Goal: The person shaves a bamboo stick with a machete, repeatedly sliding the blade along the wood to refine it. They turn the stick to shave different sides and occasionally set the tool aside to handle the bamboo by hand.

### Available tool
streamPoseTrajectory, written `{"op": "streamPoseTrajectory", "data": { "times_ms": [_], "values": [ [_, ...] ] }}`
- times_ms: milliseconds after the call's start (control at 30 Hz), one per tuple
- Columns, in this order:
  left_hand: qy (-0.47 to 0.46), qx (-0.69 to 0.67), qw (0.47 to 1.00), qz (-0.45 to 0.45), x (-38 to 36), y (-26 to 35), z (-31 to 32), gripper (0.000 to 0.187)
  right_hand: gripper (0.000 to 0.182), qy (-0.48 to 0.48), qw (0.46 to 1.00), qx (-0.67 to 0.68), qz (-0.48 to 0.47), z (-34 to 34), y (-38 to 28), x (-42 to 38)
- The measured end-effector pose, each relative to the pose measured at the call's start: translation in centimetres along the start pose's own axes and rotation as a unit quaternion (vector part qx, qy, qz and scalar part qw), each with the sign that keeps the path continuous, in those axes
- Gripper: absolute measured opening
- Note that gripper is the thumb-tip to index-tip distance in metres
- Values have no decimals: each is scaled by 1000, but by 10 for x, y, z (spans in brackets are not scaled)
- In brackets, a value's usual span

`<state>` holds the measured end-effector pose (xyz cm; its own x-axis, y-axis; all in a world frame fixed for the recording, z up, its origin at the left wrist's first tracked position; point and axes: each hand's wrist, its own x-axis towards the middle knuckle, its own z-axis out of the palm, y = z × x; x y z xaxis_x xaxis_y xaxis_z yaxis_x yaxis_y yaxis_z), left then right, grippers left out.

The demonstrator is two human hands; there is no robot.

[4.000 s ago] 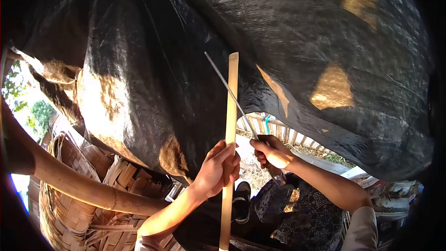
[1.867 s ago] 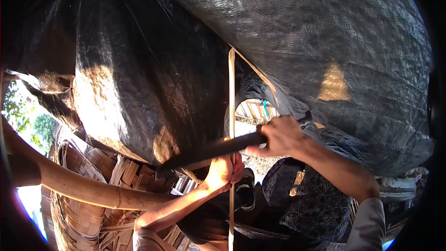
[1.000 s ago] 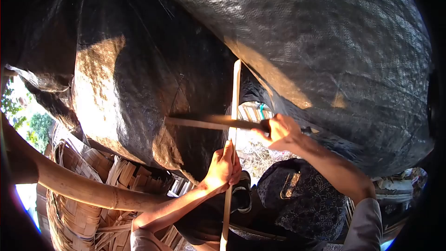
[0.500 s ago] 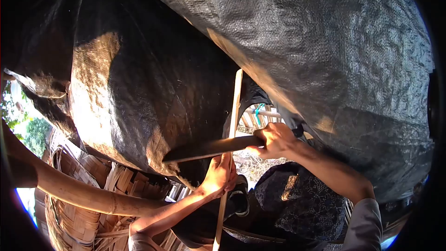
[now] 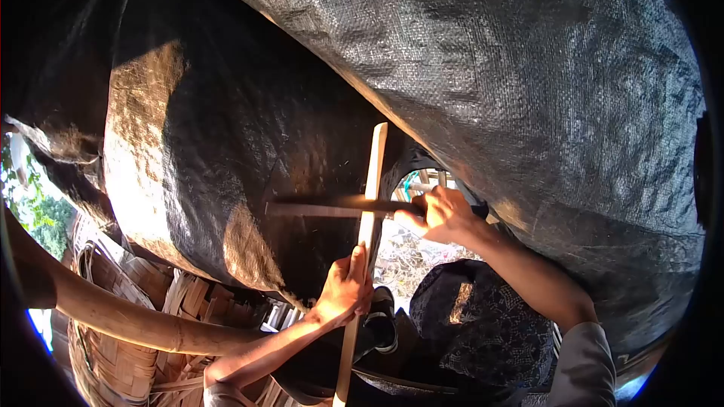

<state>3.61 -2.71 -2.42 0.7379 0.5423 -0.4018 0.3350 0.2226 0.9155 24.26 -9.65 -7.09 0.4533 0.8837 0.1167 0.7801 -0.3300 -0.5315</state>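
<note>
A long pale wooden strip point(image 5: 375, 158) stands nearly upright in the middle of the view. My left hand point(image 5: 345, 286) is wrapped round it below its middle. In my right hand point(image 5: 443, 215) is the handle of a large dark knife point(image 5: 317, 208), whose blade points left, roughly level, and crosses the strip above my left hand. The blade is slightly blurred, and whether its edge touches the strip cannot be made out.
Dark tarpaulin point(image 5: 513, 68) hangs overhead and on the left. A bamboo pole point(image 5: 151, 328) runs across the lower left, before woven baskets point(image 5: 113, 347). A dark patterned cloth point(image 5: 490, 332) lies lower right, beside a shoe point(image 5: 383, 320).
The knife has moved up along the strip, away from my left hand, and its blade has turned closer to level. My left hand still grips the strip.
</note>
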Motion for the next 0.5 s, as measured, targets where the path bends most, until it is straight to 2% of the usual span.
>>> {"op": "streamPoseTrajectory", "data": {
  "times_ms": [33,67,100,167,200,233,300,333,367,400,433,467,500],
  "values": [
    [-1,-3,1000,1,1,0,0,47,44,-18,998,51,44,-7,-2,4],
    [0,-2,1000,-1,3,0,-1,46,66,64,997,26,29,2,5,8],
    [0,1,1000,-3,6,-2,-3,45,66,66,997,25,30,9,10,9],
    [-18,11,1000,0,14,-7,-10,42,67,20,988,136,72,20,15,10],
    [-28,-4,1000,7,15,-8,-12,39,69,3,988,132,74,22,12,6],
    [-37,-20,999,15,17,-8,-13,37,57,-151,982,24,112,-14,-14,0],
    [-56,-65,996,8,20,-5,-18,33,78,-117,992,44,27,1,-16,-7],
    [-63,-83,995,4,22,-4,-17,33,84,-157,986,37,40,-4,-26,-15],
    [-69,-100,993,0,22,-4,-18,33,81,-123,992,30,-5,11,-28,-17],
    [-115,-115,986,31,24,-8,-21,34,80,-151,988,-17,-31,0,-37,-16],
    [-112,-115,987,32,24,-10,-22,34,79,-178,980,-62,-58,-12,-45,-15],
    [-108,-137,984,25,26,-10,-19,34,77,-123,985,-70,-99,0,-43,-15],
    [-105,-159,982,19,26,-9,-18,34,77,-123,985,-70,-101,-1,-44,-15]
  ]
}}
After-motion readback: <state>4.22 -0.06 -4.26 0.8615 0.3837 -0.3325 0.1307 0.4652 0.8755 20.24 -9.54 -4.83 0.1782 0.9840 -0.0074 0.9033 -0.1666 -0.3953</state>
